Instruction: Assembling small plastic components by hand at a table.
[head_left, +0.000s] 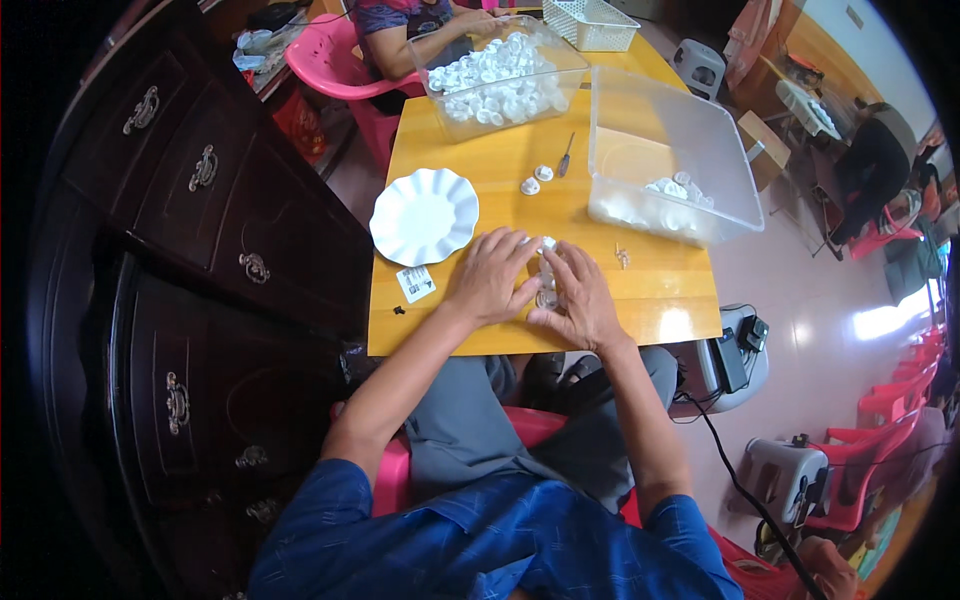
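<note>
Both hands rest on the yellow table (470, 335) near its front edge, cupped around several small white and clear round plastic pieces (547, 284). My left hand (492, 275) lies on the left of this group, its fingers stretched forward and the thumb apart. From the other side, my right hand (583, 302) curves in, thumb and fingers apart, its fingertips touching or nearly touching the pieces. Some pieces are hidden under the fingers. Beyond the hands sit two more white round pieces (530, 186) and a thin screwdriver-like tool (566, 158).
Left stands a white scalloped plate (425, 216) above a printed label card (416, 284). A clear bin (460, 122) heaped with white pieces is at the back; another clear bin (735, 200) tilts at right. Tiny pale parts (622, 258) lie nearby. Across the table sits a person (395, 40).
</note>
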